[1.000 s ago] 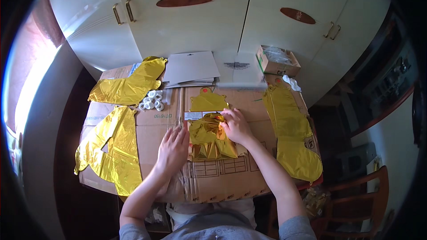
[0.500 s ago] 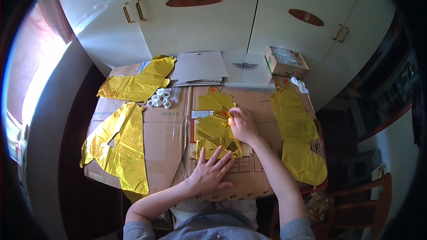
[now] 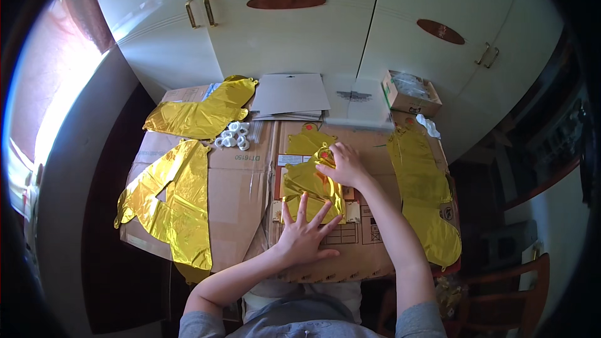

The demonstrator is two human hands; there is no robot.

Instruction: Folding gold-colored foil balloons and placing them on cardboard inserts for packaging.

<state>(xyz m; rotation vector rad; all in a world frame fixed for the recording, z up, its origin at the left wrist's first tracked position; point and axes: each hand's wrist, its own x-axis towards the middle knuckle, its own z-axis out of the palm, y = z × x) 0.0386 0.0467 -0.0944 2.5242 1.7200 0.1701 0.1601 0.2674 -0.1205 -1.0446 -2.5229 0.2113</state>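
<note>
A folded gold foil balloon (image 3: pixel 307 178) lies in front of me on the cardboard. My left hand (image 3: pixel 302 241) is open, palm down, its spread fingertips resting along the balloon's near edge. At the upper right side of the foil is my right hand (image 3: pixel 341 166), its thumb stretched left across the foil and apart from the fingers. It appears to press the balloon rather than grip it. Another piece of gold foil with a red spot (image 3: pixel 308 128) shows just beyond; whether it belongs to the same balloon I cannot tell.
Flattened cardboard (image 3: pixel 241 181) covers the table. Gold foil balloons lie at left (image 3: pixel 169 203), far left (image 3: pixel 200 112) and right (image 3: pixel 422 194). White ribbon rolls (image 3: pixel 235 136), grey sheets (image 3: pixel 291 94) and a small box (image 3: pixel 410 92) stand along the back, before white cabinets (image 3: pixel 288 31).
The near part of the balloon now lies as one smoother panel. My left fingers have spread wider. My right hand has loosened from a pinch to thumb and fingers apart. The whole view has shifted slightly.
</note>
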